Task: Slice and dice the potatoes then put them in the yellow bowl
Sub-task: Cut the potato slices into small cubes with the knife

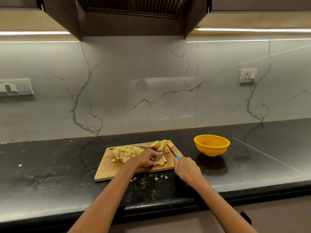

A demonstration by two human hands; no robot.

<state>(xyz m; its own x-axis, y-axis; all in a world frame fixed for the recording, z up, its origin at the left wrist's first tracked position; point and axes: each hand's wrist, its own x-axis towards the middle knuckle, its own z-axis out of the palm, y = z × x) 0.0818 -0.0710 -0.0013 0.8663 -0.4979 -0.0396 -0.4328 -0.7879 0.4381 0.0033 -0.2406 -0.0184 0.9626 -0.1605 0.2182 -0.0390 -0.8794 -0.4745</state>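
Dicing is underway: potato slices (160,161) are pinned by the left hand (148,158), the knife (173,153) is clasped in the right hand (186,167); downward cuts are needed next.

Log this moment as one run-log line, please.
left hand holds potato slices on cutting board | right hand grips knife | yellow bowl empty

Black stone countertop (50,167) ran the full width, dusted with pale specks. Marble-look backsplash (117,81) with grey veins behind it. Dark range hood (131,15) hung overhead, lit strips either side. White wall socket (248,76) sat at right, switch plate (16,87) at far left.
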